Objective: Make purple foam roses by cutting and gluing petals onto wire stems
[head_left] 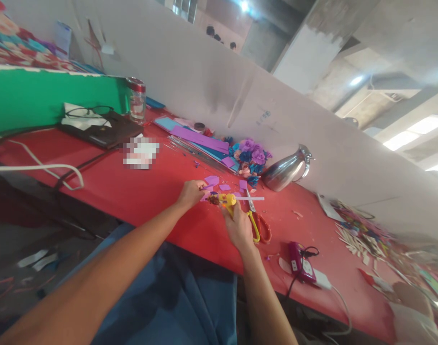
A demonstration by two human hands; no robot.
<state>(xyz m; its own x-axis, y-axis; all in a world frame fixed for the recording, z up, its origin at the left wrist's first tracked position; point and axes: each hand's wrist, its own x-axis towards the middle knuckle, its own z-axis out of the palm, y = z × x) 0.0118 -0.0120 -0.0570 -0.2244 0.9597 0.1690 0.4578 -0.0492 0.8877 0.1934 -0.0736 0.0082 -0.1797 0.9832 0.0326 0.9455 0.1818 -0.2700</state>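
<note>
My right hand [238, 226] is closed round the handle of a yellow hot glue gun [226, 198], whose nozzle points left. A translucent glue stick [253, 198] juts from its back end. Just left of the nozzle, my left hand [192, 195] pinches a small purple piece [206, 186], which looks like paper. Several cut purple paper pieces [212, 180] lie on the red table behind the hands. Beside my right hand rest scissors [264, 227] with red and yellow handles, blades pointing away from me, partly hidden by the glue stick.
Purple and blue paper flowers [253, 151] sit near the wall, next to purple paper strips [199, 139] and thin wires. A steel jug [287, 167] stands right of them. A power strip [301, 262] with cables is at right; a glass jar [136, 100] and dark case [100, 129] at left.
</note>
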